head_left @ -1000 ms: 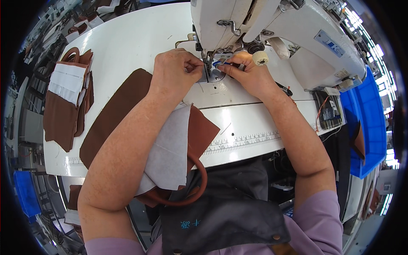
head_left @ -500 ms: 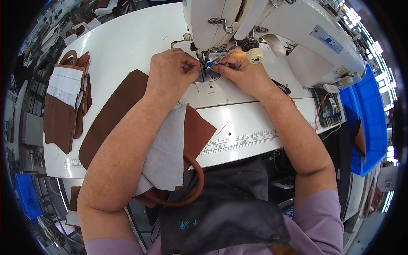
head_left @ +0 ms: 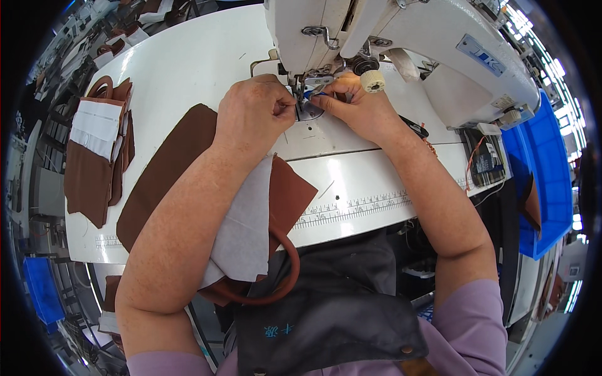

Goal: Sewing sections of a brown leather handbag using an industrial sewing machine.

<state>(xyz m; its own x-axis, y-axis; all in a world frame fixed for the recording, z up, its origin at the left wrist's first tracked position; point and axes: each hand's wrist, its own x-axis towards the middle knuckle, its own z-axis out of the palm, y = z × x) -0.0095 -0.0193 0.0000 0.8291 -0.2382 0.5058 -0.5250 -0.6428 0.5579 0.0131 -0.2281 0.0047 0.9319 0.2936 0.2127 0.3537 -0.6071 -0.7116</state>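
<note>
At the sewing machine [head_left: 401,44], my left hand [head_left: 248,116] is closed in a pinch left of the needle area [head_left: 301,94]; what its fingertips hold is too small to make out. My right hand [head_left: 360,109] grips a small blue object [head_left: 316,95] just right of the needle, beside the metal plate [head_left: 310,113]. Between my forearms, a grey-lined brown leather piece [head_left: 244,219] with a looped handle [head_left: 290,269] lies over the table's front edge. A long dark brown panel [head_left: 169,156] is partly under my left forearm.
A stack of brown pieces [head_left: 94,156] with white sheets and handles lies at the left of the white table [head_left: 194,56]. A dark control box [head_left: 480,163] sits at the right, next to a blue bin [head_left: 539,188]. Another blue bin [head_left: 41,285] stands low at the left.
The whole view has shifted slightly, with the machine now a little further left and up in the picture. My hands remain at the needle with only slight finger movement.
</note>
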